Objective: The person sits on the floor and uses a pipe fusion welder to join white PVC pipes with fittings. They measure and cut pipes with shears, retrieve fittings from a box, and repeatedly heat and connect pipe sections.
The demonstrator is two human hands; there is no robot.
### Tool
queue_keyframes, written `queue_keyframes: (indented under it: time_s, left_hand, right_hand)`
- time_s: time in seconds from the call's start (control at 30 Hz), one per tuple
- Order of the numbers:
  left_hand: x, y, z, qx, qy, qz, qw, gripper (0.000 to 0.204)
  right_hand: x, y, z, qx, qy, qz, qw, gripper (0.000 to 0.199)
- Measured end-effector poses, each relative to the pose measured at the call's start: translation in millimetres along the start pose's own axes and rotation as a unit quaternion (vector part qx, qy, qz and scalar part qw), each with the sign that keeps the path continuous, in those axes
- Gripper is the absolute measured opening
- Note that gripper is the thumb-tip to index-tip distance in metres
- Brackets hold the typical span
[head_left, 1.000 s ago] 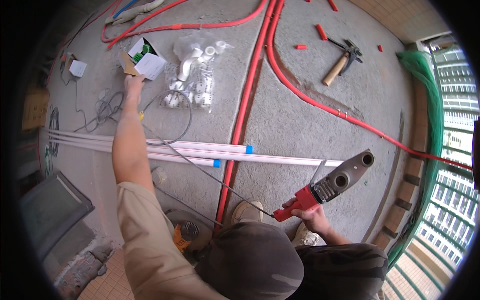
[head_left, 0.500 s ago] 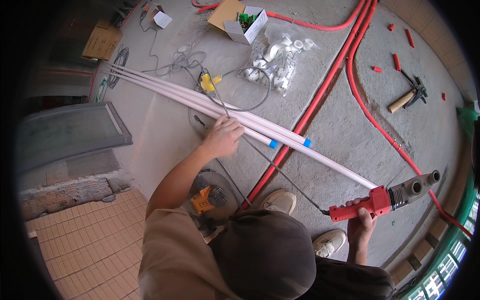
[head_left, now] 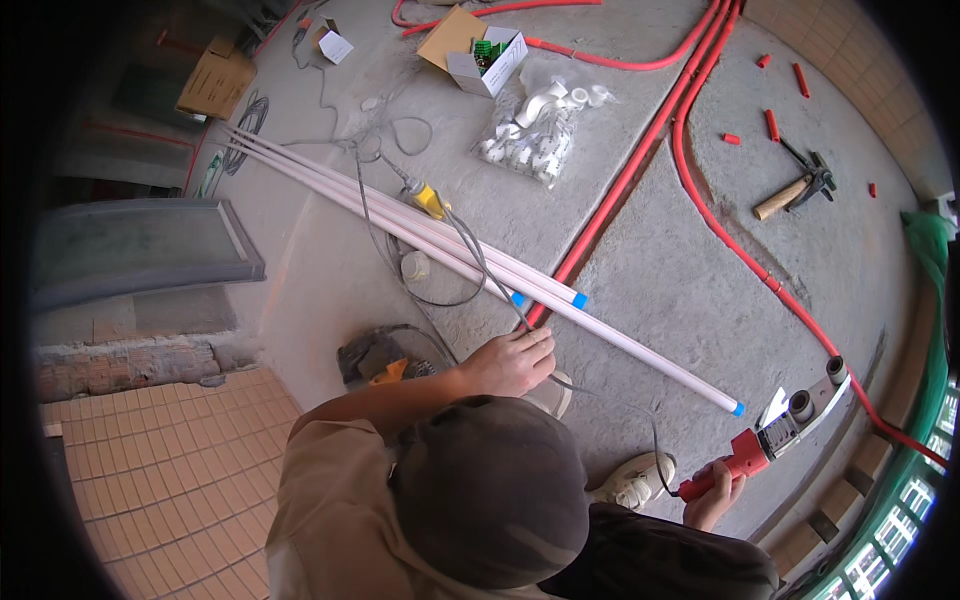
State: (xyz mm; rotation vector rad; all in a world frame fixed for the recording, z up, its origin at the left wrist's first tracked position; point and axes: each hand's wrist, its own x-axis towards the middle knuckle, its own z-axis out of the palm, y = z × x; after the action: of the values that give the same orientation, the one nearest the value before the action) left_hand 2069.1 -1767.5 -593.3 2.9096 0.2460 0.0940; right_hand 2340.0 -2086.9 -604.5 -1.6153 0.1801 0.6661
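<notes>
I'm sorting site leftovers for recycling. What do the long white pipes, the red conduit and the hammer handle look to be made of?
The white pipes look like matte plastic: uniform pale colour, blue end caps. The red conduit seems flexible plastic, since it curves smoothly across the concrete floor. The hammer has a tan handle that looks like bare wood and a dark head, probably steel.

Left hand (head_left: pixel 512 362) pinching grey cable (head_left: pixel 470 250) beside white pipes (head_left: pixel 450 245); right hand (head_left: pixel 718 492) gripping red pipe welder (head_left: pixel 775 440).
</notes>
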Motion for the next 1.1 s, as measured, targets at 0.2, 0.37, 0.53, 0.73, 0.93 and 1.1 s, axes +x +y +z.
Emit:
queue_keyframes:
  time_s: [0.2,0.37,0.53,0.73,0.93,1.1]
  left_hand:
    - [10.0,-117.0,19.7,0.027,-0.035,-0.188,0.981,0.055]
    - [69.4,-127.2,5.4,0.077,-0.015,-0.2,0.977,0.048]
    - [161.4,15.6,48.8,-0.132,-0.037,0.048,0.989,0.038]
    - [172.6,44.8,134.9,0.025,-0.088,0.164,0.982,0.022]
    - [101.1,-63.5,71.0,0.102,-0.169,-0.071,0.978,0.019]
    - [71.2,-80.7,14.1,0.188,-0.238,-0.233,0.924,0.049]
  right_hand:
    - [-9.1,12.0,6.5,0.026,0.082,0.033,0.996,0.018]
    - [2.8,38.5,13.2,0.081,0.084,-0.001,0.993,0.013]
    - [-3.1,44.9,27.2,0.103,0.124,-0.007,0.987,0.012]
    - [-8.0,49.9,33.4,0.103,0.122,-0.016,0.987,0.009]
    - [-11.3,47.5,41.0,0.077,0.039,0.016,0.996,0.015]
    - [-11.7,81.6,74.1,0.084,-0.055,0.044,0.994,0.037]
